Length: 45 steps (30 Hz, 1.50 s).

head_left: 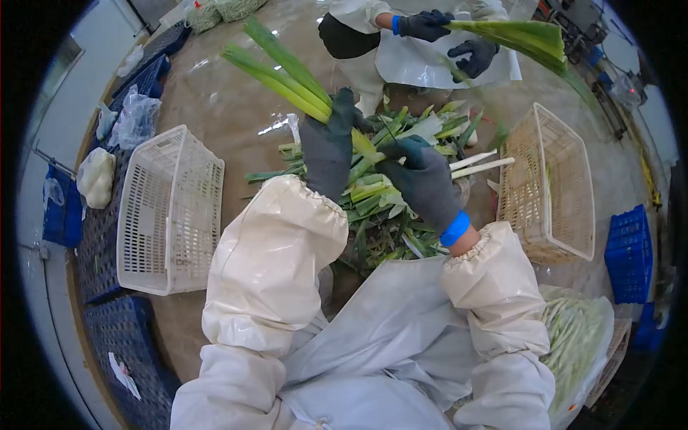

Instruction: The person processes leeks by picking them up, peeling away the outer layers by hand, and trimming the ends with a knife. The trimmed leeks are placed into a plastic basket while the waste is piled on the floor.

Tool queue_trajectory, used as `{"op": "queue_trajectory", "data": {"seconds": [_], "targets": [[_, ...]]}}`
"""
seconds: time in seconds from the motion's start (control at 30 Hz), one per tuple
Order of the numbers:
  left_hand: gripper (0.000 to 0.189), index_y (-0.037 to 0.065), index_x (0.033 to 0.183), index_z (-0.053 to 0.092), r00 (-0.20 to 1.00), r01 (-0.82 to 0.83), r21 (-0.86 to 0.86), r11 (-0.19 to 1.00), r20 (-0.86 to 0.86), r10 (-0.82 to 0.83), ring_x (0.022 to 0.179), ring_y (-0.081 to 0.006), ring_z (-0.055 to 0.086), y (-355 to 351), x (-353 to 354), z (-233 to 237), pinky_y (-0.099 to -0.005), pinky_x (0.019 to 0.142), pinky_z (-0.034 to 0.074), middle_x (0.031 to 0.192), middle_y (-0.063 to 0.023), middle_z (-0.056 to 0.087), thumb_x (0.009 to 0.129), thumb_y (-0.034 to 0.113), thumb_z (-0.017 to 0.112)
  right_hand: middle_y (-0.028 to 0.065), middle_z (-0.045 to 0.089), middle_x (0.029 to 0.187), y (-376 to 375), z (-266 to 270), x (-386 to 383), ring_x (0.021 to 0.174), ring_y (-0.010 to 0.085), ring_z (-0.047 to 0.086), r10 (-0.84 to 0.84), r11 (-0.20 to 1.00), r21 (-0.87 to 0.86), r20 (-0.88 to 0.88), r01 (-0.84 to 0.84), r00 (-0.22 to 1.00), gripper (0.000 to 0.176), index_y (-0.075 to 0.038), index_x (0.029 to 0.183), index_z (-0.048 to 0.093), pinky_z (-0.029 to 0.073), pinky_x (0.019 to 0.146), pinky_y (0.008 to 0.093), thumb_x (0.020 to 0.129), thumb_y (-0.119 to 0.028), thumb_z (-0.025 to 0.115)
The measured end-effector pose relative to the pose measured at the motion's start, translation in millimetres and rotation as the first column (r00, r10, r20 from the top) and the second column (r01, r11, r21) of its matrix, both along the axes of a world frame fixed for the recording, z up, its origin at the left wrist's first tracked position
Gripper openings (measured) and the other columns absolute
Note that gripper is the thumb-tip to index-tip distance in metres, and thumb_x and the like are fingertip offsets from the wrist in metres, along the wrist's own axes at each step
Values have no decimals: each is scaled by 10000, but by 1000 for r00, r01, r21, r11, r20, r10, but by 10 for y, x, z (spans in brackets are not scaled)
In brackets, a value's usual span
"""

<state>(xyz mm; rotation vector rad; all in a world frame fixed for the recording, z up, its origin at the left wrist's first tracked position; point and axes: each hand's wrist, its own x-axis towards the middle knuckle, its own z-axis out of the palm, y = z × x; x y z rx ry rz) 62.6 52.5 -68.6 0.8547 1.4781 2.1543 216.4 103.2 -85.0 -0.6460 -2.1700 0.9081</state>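
Gloved in dark grey, my left hand (328,147) is wrapped around a leek (290,82) whose green leaves point up and to the left. My right hand (423,175), in a matching glove with a blue band at the wrist, is closed with its fingertips at the leek's pale yellow-green part, just right of my left hand. A thin dark sliver stands up by those fingers. Two white leek stalks (481,168) stick out beyond my right hand. Below both hands spreads a heap of leek leaves and trimmings (373,236).
White plastic crates stand at left (170,215) and right (548,186). Across the heap, a co-worker in dark gloves (424,26) holds a leek (516,39). Blue crates (628,254) and a bag of pale stalks (577,344) lie at right. Dark blue pallets (129,344) line the left wall.
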Motion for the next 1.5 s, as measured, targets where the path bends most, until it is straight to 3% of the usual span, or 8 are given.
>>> {"op": "queue_trajectory", "data": {"seconds": [0.13,0.23,0.4,0.53,0.63,0.97,1.23,1.5], "targets": [[343,28,774,572,984,-140,46,989,114,134,491,-165,566,26,-367,33,-304,527,468,622,-78,605,921,337,600,103,640,802,-23,-32,32,701,196,632,-26,996,-88,-81,18,996,199,-1,960,644,505,634,311,791,-94,695],[371,44,779,532,937,-294,150,944,241,254,472,-200,558,-76,-709,75,-363,498,492,585,-75,559,930,381,574,52,609,723,114,139,176,602,144,593,-185,850,-507,-41,139,982,175,-13,952,647,482,548,286,816,-113,692],[360,105,794,514,770,-580,135,803,414,486,468,-214,524,-232,-767,329,-383,446,501,576,-60,522,899,433,617,17,594,689,455,304,482,486,98,508,-408,715,-688,-261,128,875,137,-11,885,640,427,450,268,828,-120,699],[398,123,711,485,782,-587,164,793,369,502,429,-198,487,-360,-903,328,-362,438,487,549,-48,491,915,449,587,58,600,671,1047,11,884,435,125,503,-560,744,-621,-378,247,737,157,-25,905,612,411,377,269,851,-153,685],[307,96,866,500,837,-448,314,837,477,269,525,-233,577,-473,-1227,207,-408,503,523,614,-67,551,925,381,598,60,610,690,1228,-48,1124,453,127,514,-639,734,-581,-416,351,647,165,5,908,621,411,388,268,834,-121,695],[405,117,721,488,674,-736,170,655,277,685,428,-200,486,-359,-1019,328,-370,435,486,543,-48,488,915,460,581,86,600,703,1309,337,1463,441,149,513,-726,637,-409,-603,654,331,173,0,961,577,424,361,285,832,-54,680],[327,95,829,474,737,-668,192,719,304,603,412,-190,471,-405,-1142,268,-372,403,456,547,-49,470,920,385,594,101,614,742,1526,392,2039,493,160,537,-733,471,-482,-680,739,24,192,-1,922,594,460,377,308,820,-103,721],[292,122,808,500,947,-275,318,907,254,198,486,-175,513,-335,-1046,118,-344,500,493,592,-26,496,942,370,578,36,581,639,1094,305,1312,459,114,504,-596,802,-310,-440,510,671,213,15,972,637,446,412,264,829,-128,704]]}}
